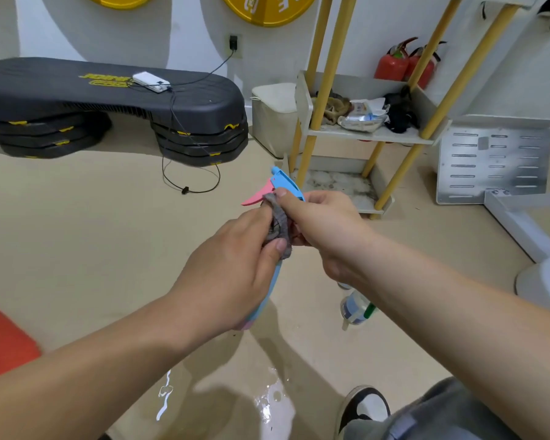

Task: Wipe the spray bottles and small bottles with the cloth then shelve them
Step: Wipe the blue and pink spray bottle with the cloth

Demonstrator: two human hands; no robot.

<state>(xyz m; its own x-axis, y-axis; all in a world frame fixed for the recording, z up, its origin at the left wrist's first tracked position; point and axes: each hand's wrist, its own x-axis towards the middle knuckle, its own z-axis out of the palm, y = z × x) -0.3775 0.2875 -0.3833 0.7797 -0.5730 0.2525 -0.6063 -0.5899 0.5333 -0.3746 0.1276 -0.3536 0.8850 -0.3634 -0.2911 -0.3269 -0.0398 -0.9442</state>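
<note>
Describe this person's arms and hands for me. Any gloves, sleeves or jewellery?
No gloves on the left hand or right hand, and no rings show. The left forearm and right forearm are bare to the picture's edge: no sleeve, watch or bracelet in view. Visible thumbnails are short and unpainted.
</note>
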